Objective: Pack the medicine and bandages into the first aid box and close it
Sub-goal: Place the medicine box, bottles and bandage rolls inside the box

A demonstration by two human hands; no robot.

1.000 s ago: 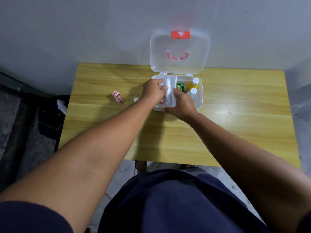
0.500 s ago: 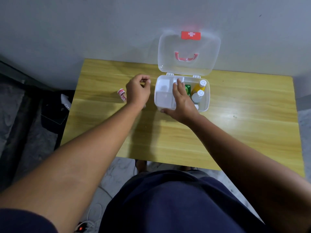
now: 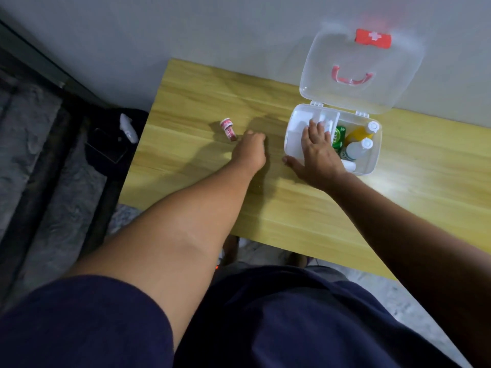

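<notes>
Since half a second before, the left hand (image 3: pixel 249 150) had dropped curled onto the yellow wooden table (image 3: pixel 265 208), whether pinching anything unclear, just beside the small red-labelled medicine bottle (image 3: pixel 228 129). Spread flat, the right hand (image 3: pixel 317 152) steadied the clear plastic first aid box (image 3: pixel 372 166), part-filled, lid raised. Open tabletop lay all around.

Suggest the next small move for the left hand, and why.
Probably shift the left hand a little further left to pick up the small red bottle: it lies on the table outside the open box, just beyond the knuckles.
</notes>
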